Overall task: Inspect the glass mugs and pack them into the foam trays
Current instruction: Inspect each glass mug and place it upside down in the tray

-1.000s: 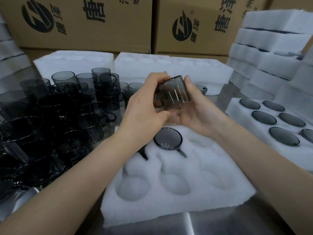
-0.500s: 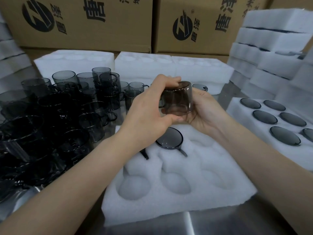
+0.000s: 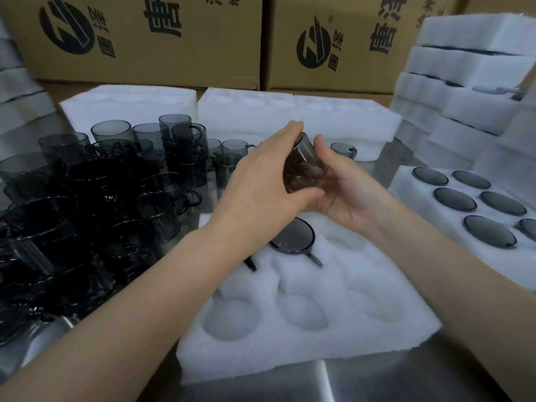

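The fingers of the left hand wrap over the top and near side of a smoky glass mug, while the fingers of the right hand cradle it from below and behind, so both hands grip the one mug, held tilted in the air above the far edge of the foam tray. This looks like the inspection step, the glass being turned for a check on all sides. If it passes, the next move calls for lowering it into one of the empty hollows, probably beside the seated mug in the far row, with its handle lined up to the foam notch. A crowd of unpacked mugs waits on the counter to the left; a filled tray lies to the right. The cardboard cartons behind carry a round black logo and large Chinese characters, too cropped to read with confidence.
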The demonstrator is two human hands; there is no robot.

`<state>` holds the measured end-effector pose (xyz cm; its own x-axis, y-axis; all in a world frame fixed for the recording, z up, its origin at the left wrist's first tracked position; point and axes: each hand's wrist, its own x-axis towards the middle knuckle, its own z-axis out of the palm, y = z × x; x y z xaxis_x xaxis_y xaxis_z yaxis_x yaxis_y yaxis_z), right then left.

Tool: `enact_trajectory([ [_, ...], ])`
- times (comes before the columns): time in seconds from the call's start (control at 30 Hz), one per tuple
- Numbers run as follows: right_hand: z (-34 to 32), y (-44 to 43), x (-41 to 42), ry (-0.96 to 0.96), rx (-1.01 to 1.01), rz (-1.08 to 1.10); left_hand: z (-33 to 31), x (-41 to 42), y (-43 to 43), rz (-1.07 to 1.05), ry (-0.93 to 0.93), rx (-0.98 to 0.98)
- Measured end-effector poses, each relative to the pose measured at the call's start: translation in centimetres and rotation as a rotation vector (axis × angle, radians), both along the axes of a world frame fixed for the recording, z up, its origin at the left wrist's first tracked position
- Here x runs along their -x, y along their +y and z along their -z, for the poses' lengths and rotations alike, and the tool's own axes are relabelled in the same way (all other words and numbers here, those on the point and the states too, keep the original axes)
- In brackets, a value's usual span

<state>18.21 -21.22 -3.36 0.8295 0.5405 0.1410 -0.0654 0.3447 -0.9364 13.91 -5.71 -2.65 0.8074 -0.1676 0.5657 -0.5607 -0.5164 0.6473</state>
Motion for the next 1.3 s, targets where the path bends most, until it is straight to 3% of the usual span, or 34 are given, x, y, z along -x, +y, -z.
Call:
enact_trajectory([
  [0.13,-0.1,0.2,-0.3,0.021,0.019,0.124,0.6,-0.1,0.0,0.033,-0.059,-0.010],
  [0.37,-0.3,0.5,-0.2,0.046,0.006,0.257,1.2,-0.5,0.0,0.115,-0.152,-0.226],
  [0.67,-0.4,1.3,0.4,0.018,0.113,0.162,1.2,-0.2,-0.3,0.042,-0.226,-0.246],
  [1.1,-1.1,0.2,0.5,0.087,-0.058,-0.027,0.6,-0.1,0.0,-0.025,-0.120,0.126],
  [1.3,-1.8,-0.4,0.0,0.087,0.218,-0.130,1.0,-0.2,-0.2,0.020,-0.303,-0.082],
])
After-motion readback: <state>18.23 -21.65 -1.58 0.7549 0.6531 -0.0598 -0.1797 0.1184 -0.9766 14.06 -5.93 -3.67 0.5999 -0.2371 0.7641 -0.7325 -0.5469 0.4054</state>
